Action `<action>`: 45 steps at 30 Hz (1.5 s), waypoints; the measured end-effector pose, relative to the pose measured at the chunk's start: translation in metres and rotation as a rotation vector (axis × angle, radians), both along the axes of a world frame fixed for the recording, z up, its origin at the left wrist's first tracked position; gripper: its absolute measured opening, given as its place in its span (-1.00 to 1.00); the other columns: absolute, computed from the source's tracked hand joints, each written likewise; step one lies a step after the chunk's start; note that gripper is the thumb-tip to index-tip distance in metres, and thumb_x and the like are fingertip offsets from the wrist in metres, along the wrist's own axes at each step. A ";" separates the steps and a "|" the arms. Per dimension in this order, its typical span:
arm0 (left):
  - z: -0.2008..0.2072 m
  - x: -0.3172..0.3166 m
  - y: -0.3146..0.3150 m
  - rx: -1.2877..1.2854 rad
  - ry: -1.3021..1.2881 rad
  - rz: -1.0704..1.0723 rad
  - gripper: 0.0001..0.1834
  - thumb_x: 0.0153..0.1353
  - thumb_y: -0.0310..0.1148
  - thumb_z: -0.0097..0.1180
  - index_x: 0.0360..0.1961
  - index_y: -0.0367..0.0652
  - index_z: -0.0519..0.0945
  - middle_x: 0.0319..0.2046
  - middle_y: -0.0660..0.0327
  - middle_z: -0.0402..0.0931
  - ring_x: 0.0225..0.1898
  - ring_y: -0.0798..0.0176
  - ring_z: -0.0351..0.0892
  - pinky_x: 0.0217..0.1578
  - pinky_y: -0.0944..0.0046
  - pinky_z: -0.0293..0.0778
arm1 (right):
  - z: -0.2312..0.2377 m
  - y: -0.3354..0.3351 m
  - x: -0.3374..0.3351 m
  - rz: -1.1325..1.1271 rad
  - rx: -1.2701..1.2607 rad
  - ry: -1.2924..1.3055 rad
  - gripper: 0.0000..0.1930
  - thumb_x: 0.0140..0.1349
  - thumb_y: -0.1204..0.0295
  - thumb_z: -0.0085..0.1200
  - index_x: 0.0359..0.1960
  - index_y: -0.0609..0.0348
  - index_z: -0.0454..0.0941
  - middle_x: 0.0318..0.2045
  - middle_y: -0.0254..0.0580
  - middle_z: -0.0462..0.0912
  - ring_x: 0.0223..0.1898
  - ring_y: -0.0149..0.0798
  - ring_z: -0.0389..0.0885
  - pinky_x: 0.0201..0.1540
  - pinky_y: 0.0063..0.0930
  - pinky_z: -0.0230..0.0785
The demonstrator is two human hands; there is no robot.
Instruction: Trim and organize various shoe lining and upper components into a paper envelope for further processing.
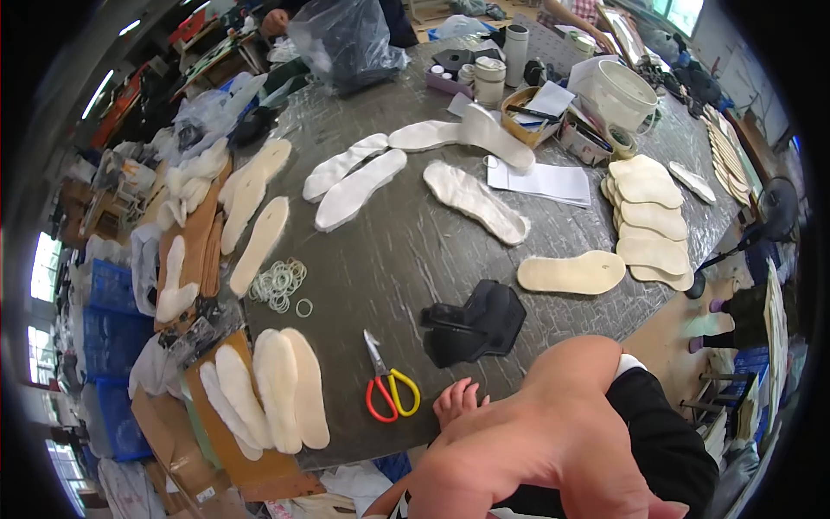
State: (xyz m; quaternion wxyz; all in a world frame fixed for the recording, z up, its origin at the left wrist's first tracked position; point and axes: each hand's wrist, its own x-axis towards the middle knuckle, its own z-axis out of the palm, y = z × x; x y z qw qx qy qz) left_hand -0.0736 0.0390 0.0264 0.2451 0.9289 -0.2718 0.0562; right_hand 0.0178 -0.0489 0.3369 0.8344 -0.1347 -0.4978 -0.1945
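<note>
A hand with a white cuff and black sleeve, which I take for my right hand [553,432], is raised very close to the camera, its back toward me. It fills the lower middle, and nothing shows in it. Several fingertips [458,400], perhaps of my left hand, peek out behind it at the near edge of the grey table [406,255]. Scissors [391,389] with one red and one yellow handle lie just left of those fingertips. A black shoe part [475,324] lies just beyond them. Whether either hand is open is hidden.
White fleecy insoles [474,201] lie across the table's middle, with more [290,389] at the near left. A single beige insole [571,272] and a stack [650,221] lie right. Rubber bands [278,284] lie to the left. Tubs, cans and papers crowd the far end, where other people work.
</note>
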 end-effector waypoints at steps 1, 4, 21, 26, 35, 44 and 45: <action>0.004 0.002 0.006 -0.014 0.054 -0.088 -0.59 -0.13 -0.29 0.23 -0.17 -0.02 0.49 -0.08 0.37 0.41 -0.03 0.22 0.35 -0.02 0.09 0.19 | 0.002 0.005 -0.003 0.015 0.004 -0.002 -0.42 0.16 -0.16 -0.12 -0.24 0.12 0.65 -0.21 -0.02 0.25 -0.51 -0.45 0.13 -0.50 -0.71 0.18; -0.019 -0.001 0.014 -0.213 0.065 -0.100 -0.59 -0.15 -0.30 0.24 -0.20 -0.06 0.47 -0.10 0.33 0.43 -0.05 0.17 0.37 0.01 0.10 0.18 | 0.010 0.023 -0.017 0.130 -0.197 -0.001 -0.43 0.18 -0.14 -0.13 -0.28 0.14 0.66 -0.21 -0.01 0.25 -0.50 -0.42 0.14 -0.50 -0.68 0.17; 0.040 -0.017 0.145 -0.758 0.872 -0.101 -0.86 0.15 -0.43 0.05 -0.30 -0.24 0.58 -0.39 0.18 0.56 -0.34 0.36 0.53 -0.27 0.39 0.43 | 0.065 0.071 -0.053 -0.021 -0.647 -0.255 -0.72 0.21 -0.01 -0.07 -0.07 -0.45 0.53 -0.14 -0.31 0.29 -0.29 -0.33 0.30 -0.32 -0.38 0.18; 0.034 -0.050 0.203 -0.777 0.793 0.242 -0.84 0.19 -0.39 0.03 -0.33 -0.26 0.59 -0.39 0.15 0.59 -0.39 0.31 0.57 -0.33 0.37 0.44 | -0.005 0.087 -0.012 -0.115 -1.006 -0.005 -0.63 0.18 0.12 0.04 -0.17 0.18 0.52 -0.23 -0.02 0.43 -0.26 -0.08 0.47 -0.23 -0.33 0.35; -0.048 -0.132 0.241 -0.406 0.984 0.473 -0.71 0.11 -0.18 0.11 -0.36 -0.23 0.59 -0.46 0.04 0.57 -0.41 0.10 0.58 -0.37 0.23 0.45 | -0.239 -0.067 0.031 -1.238 -2.466 0.506 -0.21 -0.28 0.37 0.36 0.12 0.00 0.29 0.07 0.02 0.31 0.14 0.07 0.24 0.10 -0.07 0.19; -0.023 -0.175 0.259 -0.333 1.028 0.799 -0.73 0.11 -0.22 0.06 -0.34 -0.22 0.60 -0.37 0.01 0.58 -0.28 -0.01 0.56 -0.24 0.14 0.44 | -0.261 -0.097 0.032 -0.840 -2.617 0.942 -0.15 -0.55 0.29 0.47 -0.06 0.17 0.33 -0.05 -0.01 0.42 0.04 0.07 0.36 0.03 -0.10 0.27; -0.019 -0.176 0.258 -0.337 1.018 0.821 -0.73 0.11 -0.22 0.06 -0.34 -0.22 0.60 -0.37 0.01 0.58 -0.28 -0.01 0.56 -0.24 0.14 0.44 | -0.262 -0.099 0.032 -0.755 -2.638 0.991 -0.19 -0.55 0.27 0.48 -0.13 0.20 0.35 -0.07 -0.02 0.43 0.02 0.06 0.37 0.03 -0.11 0.26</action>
